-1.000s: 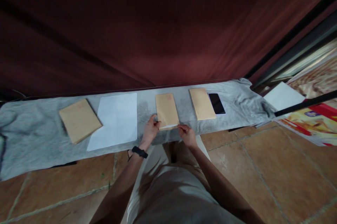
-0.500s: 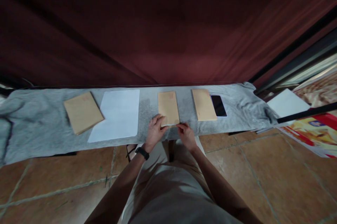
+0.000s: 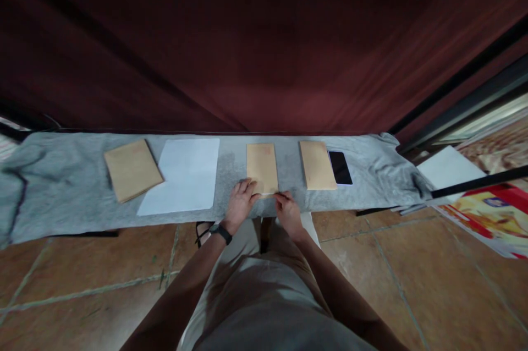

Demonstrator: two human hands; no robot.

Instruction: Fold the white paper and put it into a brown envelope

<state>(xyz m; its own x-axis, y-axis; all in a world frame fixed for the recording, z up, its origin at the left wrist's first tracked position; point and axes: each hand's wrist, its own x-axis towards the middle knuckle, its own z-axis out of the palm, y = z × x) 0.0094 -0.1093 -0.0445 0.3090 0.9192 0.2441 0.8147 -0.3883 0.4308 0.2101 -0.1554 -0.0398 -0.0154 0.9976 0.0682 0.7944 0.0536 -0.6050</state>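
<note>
A brown paper envelope (image 3: 263,164) lies in front of me on the grey cloth, its near end towards my body. My left hand (image 3: 241,202), with a black watch on the wrist, holds the near left corner, fingers on top and thumb along the near edge. At the near right corner, my right hand (image 3: 289,212) pinches the edge between thumb and fingers. A thin pale strip shows along that near edge between the thumbs. Whether anything is inside the envelope, I cannot tell.
To the left are white paper sheets (image 3: 187,175) and a stack of brown envelopes (image 3: 134,169), overlapping the paper's edge. On the right lie more brown envelopes (image 3: 317,165) beside a phone (image 3: 340,168). A red and yellow printed box (image 3: 490,208) stands beyond the cloth's right end.
The white strip at the envelope's near edge has become thinner. Both hands stay at the near corners, with only slight finger movement. The view has shifted a little.
</note>
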